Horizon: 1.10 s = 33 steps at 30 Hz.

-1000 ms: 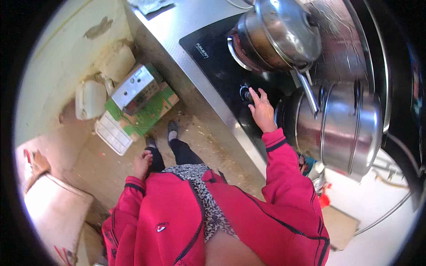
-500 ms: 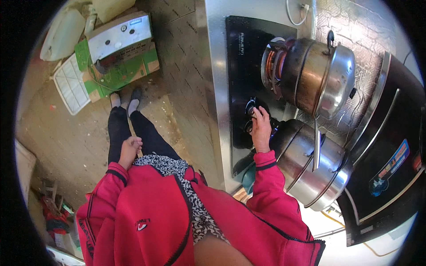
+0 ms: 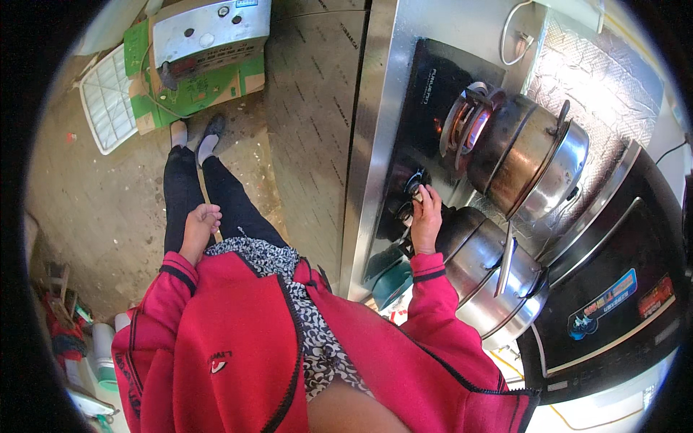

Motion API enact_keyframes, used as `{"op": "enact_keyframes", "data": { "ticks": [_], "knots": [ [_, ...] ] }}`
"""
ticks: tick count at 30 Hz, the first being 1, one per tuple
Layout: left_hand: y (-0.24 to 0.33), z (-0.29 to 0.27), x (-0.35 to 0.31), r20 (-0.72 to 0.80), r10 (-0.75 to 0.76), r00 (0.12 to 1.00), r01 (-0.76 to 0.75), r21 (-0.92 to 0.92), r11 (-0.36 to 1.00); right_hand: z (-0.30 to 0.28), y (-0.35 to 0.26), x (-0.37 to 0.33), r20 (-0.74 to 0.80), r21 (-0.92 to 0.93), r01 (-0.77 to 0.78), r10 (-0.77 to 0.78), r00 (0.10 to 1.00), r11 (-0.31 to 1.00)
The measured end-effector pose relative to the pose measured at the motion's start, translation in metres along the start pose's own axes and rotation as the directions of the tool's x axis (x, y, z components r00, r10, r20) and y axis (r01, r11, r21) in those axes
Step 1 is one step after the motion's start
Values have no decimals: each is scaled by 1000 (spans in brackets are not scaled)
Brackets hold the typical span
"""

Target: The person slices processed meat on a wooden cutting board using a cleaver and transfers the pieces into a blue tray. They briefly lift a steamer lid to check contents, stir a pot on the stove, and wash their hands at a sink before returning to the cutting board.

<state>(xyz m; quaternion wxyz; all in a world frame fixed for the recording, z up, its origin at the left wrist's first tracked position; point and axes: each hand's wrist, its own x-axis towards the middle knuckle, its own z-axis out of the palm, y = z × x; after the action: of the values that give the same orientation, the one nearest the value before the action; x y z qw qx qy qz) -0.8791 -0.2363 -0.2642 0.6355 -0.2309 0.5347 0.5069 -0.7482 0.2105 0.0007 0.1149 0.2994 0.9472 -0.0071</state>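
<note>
My right hand point(image 3: 427, 222) reaches over the black glass gas stove point(image 3: 433, 86), its thumb and fingers pinched round a stove knob point(image 3: 416, 183). A second knob point(image 3: 405, 211) sits just beside it, partly behind my fingers. Past the knobs, a burner point(image 3: 471, 130) glows orange under a browned steel pot point(image 3: 527, 151) with a lid. Another steel pot point(image 3: 487, 270) stands close to my right wrist. My left hand point(image 3: 199, 229) hangs in front of my dark trousers, fingers curled in, with nothing visible in it.
A black range hood point(image 3: 613, 289) lies to the right of the pots. Foil point(image 3: 599, 79) lines the wall behind the stove. A teal bowl point(image 3: 392, 283) is near my right sleeve. At far left, a metal appliance point(image 3: 209, 36) sits on a green carton point(image 3: 195, 94) beside a white rack point(image 3: 108, 101).
My view has shifted, so the stove sits lower in it. The fingers of my right hand, more stretched out before, are now bent round the knob. My left hand stays curled.
</note>
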Motion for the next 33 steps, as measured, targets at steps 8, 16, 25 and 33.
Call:
{"op": "enact_keyframes", "data": {
  "ticks": [8, 16, 25, 33],
  "knots": [
    [10, -1, -1, -2, 8, 1000, -8, 12, 1000, 1, -1, -1, 1, -19, -23, 23, 1000, 1000],
    [9, -12, 2, 15, 1, 1000, -1, -9, 1000, 3, 2, 0, 23, -35, -45, 46, 999, 998],
    [33, -24, -6, 20, 114, 993, -115, 33, 993, -21, -14, -9, 54, -36, -186, 188, 981, 982],
    [113, -29, -24, 16, 224, 975, -224, 90, 970, -65, -99, 40, -178, 254, 14, 32, 983, 967]
  ]
}}
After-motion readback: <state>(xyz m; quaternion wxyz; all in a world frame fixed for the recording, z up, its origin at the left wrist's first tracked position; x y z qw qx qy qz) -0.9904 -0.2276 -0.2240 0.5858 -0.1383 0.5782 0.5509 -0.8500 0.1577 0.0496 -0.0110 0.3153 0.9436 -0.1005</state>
